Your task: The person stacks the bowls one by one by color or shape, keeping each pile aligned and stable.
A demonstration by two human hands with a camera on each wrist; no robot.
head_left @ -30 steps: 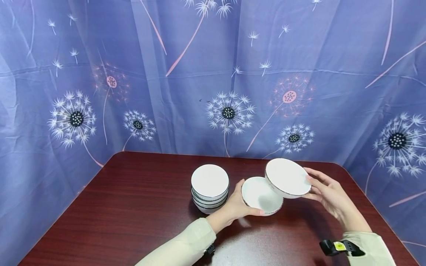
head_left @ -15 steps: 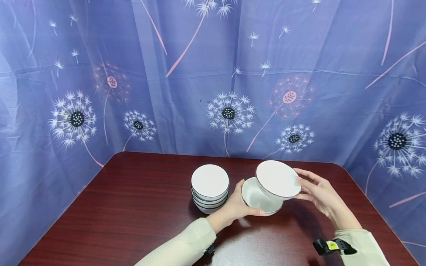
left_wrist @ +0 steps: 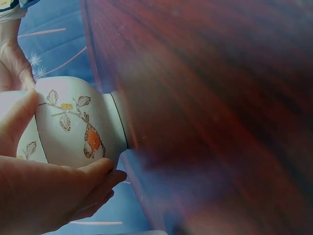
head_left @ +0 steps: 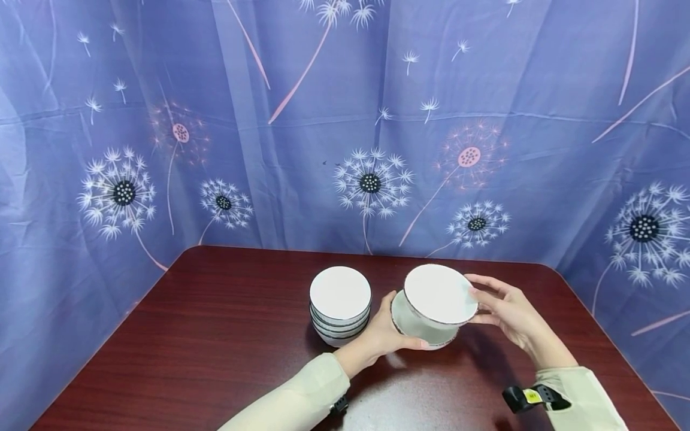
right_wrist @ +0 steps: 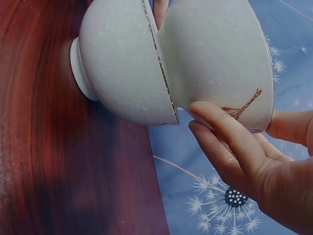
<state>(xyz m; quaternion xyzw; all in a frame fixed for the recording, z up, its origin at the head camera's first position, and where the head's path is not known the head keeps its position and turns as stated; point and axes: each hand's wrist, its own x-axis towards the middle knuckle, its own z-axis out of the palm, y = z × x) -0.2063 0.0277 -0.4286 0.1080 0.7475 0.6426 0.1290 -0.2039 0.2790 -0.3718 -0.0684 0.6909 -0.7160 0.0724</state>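
Note:
My left hand [head_left: 384, 333] grips a white bowl [head_left: 403, 317] with a brown-specked rim, fingers behind it and thumb in front. In the left wrist view this lower bowl [left_wrist: 73, 122] shows a painted leafy twig with an orange patch. Above it, my right hand [head_left: 509, 314] pinches a second white bowl [head_left: 439, 293] at its right side, slightly tilted. From the right wrist, the upper bowl's [right_wrist: 215, 54] base sits inside the mouth of the lower bowl [right_wrist: 120, 63]; whether they touch inside is hidden. The lower bowl's foot is at or just over the table.
A stack of several white bowls [head_left: 341, 293] with dark rims stands just left of my left hand, close to its forearm. The dark red wooden table [head_left: 215, 335] ends at a blue dandelion-print curtain [head_left: 302, 167] behind and at the sides.
My right hand has brought the upper bowl leftward and slightly down, from the lower bowl's right edge to over its opening. My left hand and the stack have stayed put.

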